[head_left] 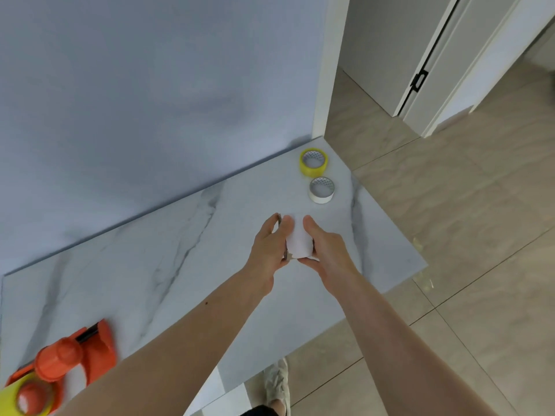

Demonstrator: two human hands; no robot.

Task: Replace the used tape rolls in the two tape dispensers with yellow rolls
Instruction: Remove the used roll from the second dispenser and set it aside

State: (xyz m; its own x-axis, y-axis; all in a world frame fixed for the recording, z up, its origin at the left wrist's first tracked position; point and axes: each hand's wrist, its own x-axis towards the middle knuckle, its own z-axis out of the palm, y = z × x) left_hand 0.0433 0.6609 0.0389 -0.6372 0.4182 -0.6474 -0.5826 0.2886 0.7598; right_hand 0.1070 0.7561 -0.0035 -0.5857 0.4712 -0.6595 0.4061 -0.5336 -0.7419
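Observation:
My left hand (270,247) and my right hand (326,250) together grip a white used tape roll (298,243) above the marble table (180,250), fingers curled round its sides. A yellow roll (313,162) lies flat near the table's far right corner. Just in front of it lies a white used roll (321,190). At the near left stand two orange tape dispensers: one (87,346) with an orange hub and a white roll, and one (27,397) at the frame's corner carrying a yellow roll.
The table's right edge drops to a beige tiled floor (465,235). A grey-blue wall (150,85) runs along the back of the table. A door with a black handle (419,81) is at the far right. My shoe (277,382) shows below the table edge.

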